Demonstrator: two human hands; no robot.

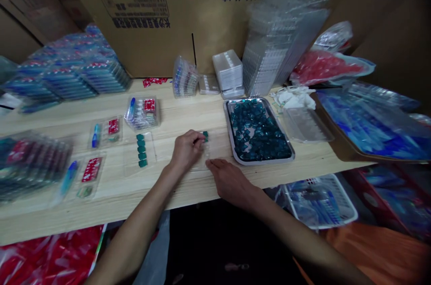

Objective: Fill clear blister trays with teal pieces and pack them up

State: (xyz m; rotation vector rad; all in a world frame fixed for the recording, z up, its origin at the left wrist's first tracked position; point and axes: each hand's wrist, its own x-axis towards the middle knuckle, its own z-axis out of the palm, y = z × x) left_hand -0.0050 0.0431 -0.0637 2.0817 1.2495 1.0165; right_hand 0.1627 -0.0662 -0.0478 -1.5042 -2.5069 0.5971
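Teal bit right at my fingertips: that teal piece sits at the far end of a clear tray, touching or just beside the tips of my left hand. Left thumb and fingers are drawn in close together, but honestly can't tell if they're pinching the piece or just nudging it. Right hand has its fingertips bunched at the near end of the same tray; looks like steadying, though I can't tell if they've got hold of the edge.

So I'd call this step setting pieces into the tray, with only one showing in it. Next move, I reckon, calls for seating that one flat, then grabbing another. Handy enough: loose teal pieces fill a metal tray near my hands, off to the right. Over to the left lies a column of five teal pieces on clear plastic, and beyond that a red card beside a blue pen.
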